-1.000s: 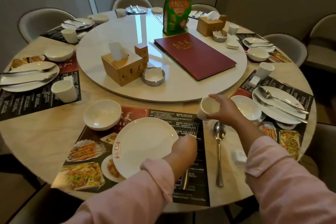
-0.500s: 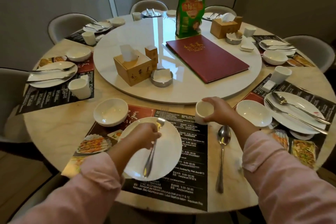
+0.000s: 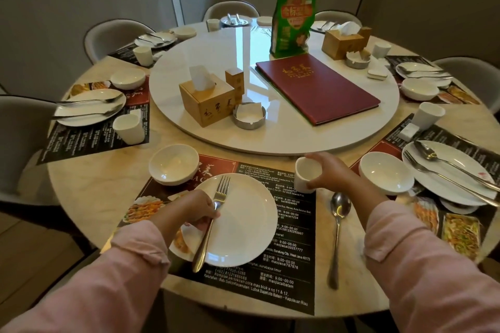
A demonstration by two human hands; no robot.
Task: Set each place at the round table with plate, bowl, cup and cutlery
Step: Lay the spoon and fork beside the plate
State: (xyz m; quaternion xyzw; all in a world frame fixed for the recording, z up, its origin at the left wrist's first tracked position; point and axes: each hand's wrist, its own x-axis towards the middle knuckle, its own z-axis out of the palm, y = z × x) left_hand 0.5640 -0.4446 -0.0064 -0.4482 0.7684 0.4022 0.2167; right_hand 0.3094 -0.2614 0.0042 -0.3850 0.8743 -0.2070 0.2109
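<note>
My left hand (image 3: 194, 211) grips a fork (image 3: 222, 190) over the near plate (image 3: 244, 232); my right hand (image 3: 328, 173) clasps a white cup (image 3: 303, 174) beyond the spoon (image 3: 338, 230).

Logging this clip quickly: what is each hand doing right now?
Left hand: holding the fork over the plate.
Right hand: holding the cup.

Bare tabletop (image 3: 100, 186) left of bowl (image 3: 173, 163); spoon (image 3: 337, 238) in right strip.

Black placemat (image 3: 292, 224), white print: "9:00–00:00", "Bandung City, West Java 40173", "maojiacaibatam", "Kepulauan Riau". Red menu cover (image 3: 319, 89), wooden tissue box (image 3: 213, 107), green bag (image 3: 293, 24): Chinese characters, illegible.
</note>
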